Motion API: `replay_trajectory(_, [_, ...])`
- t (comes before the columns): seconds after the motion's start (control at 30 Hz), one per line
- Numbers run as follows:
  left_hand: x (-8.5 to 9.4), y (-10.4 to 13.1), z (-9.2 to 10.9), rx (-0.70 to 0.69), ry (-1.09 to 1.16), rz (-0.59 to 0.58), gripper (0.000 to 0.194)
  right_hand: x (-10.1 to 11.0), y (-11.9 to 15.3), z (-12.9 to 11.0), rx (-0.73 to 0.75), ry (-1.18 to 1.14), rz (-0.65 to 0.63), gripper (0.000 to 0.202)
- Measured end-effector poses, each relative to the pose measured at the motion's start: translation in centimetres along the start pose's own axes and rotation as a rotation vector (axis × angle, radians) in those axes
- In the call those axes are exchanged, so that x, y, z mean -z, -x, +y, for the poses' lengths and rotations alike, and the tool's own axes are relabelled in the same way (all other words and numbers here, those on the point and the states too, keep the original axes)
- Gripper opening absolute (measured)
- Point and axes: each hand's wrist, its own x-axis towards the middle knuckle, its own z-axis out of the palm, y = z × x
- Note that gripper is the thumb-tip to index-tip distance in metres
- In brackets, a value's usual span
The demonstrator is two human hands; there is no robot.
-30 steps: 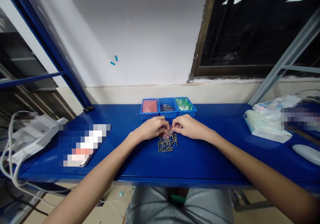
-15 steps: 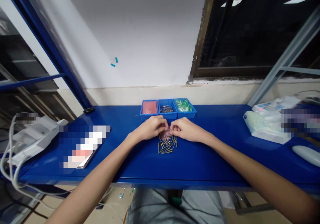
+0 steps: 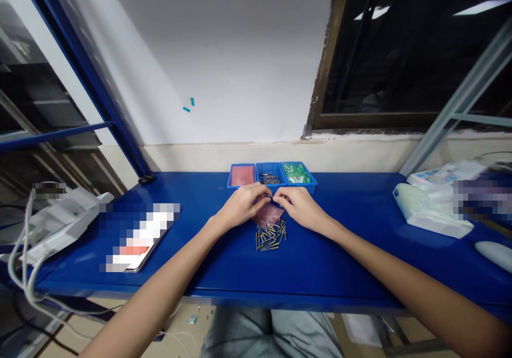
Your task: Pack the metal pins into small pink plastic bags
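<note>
My left hand (image 3: 248, 200) and my right hand (image 3: 301, 204) meet over the middle of the bench, fingertips pinched close together. Between them runs a thin, pale line, seemingly the upper edge of a small pink plastic bag (image 3: 270, 214). The rest of this bag hangs or lies just below my fingers, partly covered by the left hand. Right in front of it, a loose pile of blind rivets (image 3: 271, 236) with brassy bodies and thin steel pins is spread on the blue bench. The fingertips themselves are small and partly hidden.
Behind my hands stand three joined blue bins: one with pink bags (image 3: 242, 175), one with rivets (image 3: 269, 179), one with green packets (image 3: 296, 173). A phone (image 3: 144, 251) lies left, near a white device with cables (image 3: 68, 224). A tissue pack (image 3: 430, 211) lies right.
My hands have risen slightly away from the rivet pile toward the bins, and more of the pink bag shows below them. The whole view has shifted a little.
</note>
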Motion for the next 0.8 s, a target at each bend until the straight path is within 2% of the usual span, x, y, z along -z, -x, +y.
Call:
replay_trajectory(0.2, [0.06,0.05,0.03,-0.010,-0.034,0.055,0.014,-0.48,0.41,-0.22,0.038,-0.027,0.093,0.017])
replay_trajectory(0.53, [-0.09,0.11,0.58,-0.047,-0.100,0.106,0.014,-0.83,0.81,0.21,0.054,-0.026,0.120,0.017])
replay_trajectory(0.8, [-0.24,0.27,0.14,-0.065,-0.103,0.049,0.014,-0.72,0.79,-0.35,0.048,-0.044,0.122,0.020])
